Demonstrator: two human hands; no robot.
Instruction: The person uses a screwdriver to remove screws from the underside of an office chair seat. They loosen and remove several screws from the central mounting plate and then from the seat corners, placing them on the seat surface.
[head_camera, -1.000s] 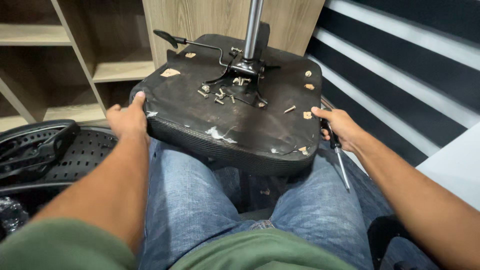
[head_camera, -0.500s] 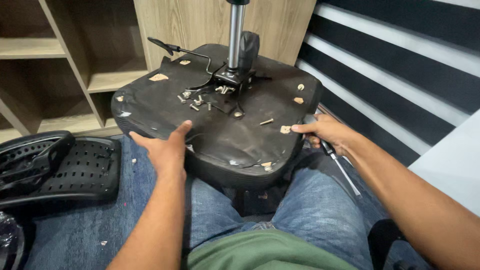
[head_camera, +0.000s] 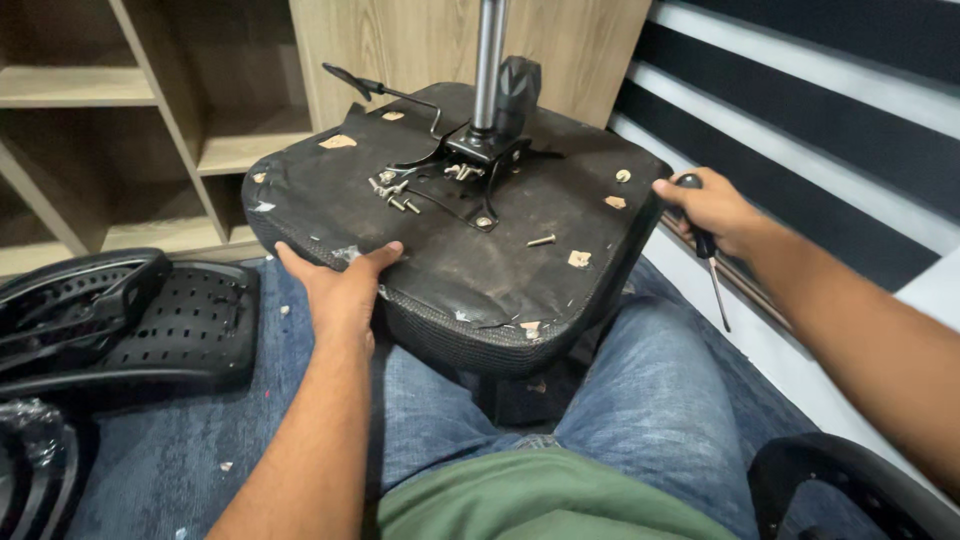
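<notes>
- Upturned chair seat (head_camera: 470, 260): black, underside up, resting across the person's lap on blue jeans; mesh fabric wraps its near edge, and the dark cover is torn in spots that show pale wood.
- Metal mechanism plate (head_camera: 470, 160): black, fixed at the middle of the seat's underside, with a silver gas-lift column (head_camera: 489, 60) rising upright from it and out of view at the top.
- Lever (head_camera: 385, 92): thin, black-tipped, reaching from the plate toward the far left corner of the seat.
- Loose screws (head_camera: 392, 190): a small cluster lying on the seat just left of the plate; a single screw (head_camera: 541, 240) lies apart, nearer the right edge.
- Left hand (head_camera: 342, 288): palm down on the seat's near left edge, fingers spread flat over the rim, pressing rather than closing round anything.
- Right hand (head_camera: 715, 208): at the seat's right edge, fist closed round a screwdriver (head_camera: 710, 260) with a black handle; the metal shaft points down and away from the seat.
- Black perforated chair backrest (head_camera: 120, 320): lying flat on the blue carpet to the left, well apart from the seat.
- Wooden shelving (head_camera: 150, 110): open compartments behind, at the upper left.
- Curved black chair part (head_camera: 860, 485): at the lower right corner, partly cut off by the frame.
</notes>
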